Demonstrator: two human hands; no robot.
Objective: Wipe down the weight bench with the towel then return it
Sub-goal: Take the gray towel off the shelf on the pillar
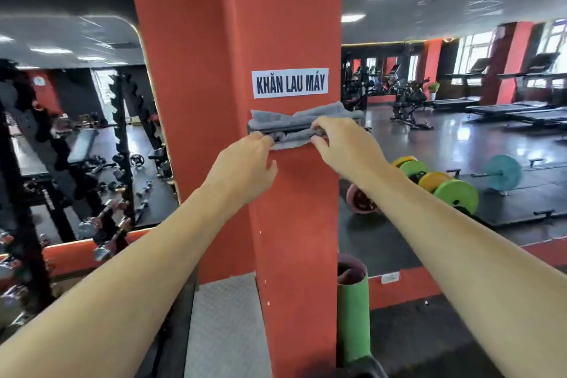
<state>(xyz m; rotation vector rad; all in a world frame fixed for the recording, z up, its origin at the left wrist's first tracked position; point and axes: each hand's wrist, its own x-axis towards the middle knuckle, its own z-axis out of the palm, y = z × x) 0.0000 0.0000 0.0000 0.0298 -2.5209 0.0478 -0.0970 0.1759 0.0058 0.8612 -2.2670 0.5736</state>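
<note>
A grey towel point(291, 121) lies bunched over a small rail on the face of a red pillar point(239, 40), just below a white sign point(290, 83). My left hand point(248, 163) pinches the towel's lower edge at its left side. My right hand point(340, 144) grips the towel's front fold at the right side. Both arms reach forward and up to the rail. No weight bench is near my hands; one shows only as a dark reflection in the mirror at left.
A mirror point(76, 132) at left reflects dumbbell racks. Coloured weight plates point(454, 193) and a barbell point(503, 172) lie on the floor at right. Rolled mats point(352, 291) stand at the pillar's foot. Treadmills point(515, 107) line the far right.
</note>
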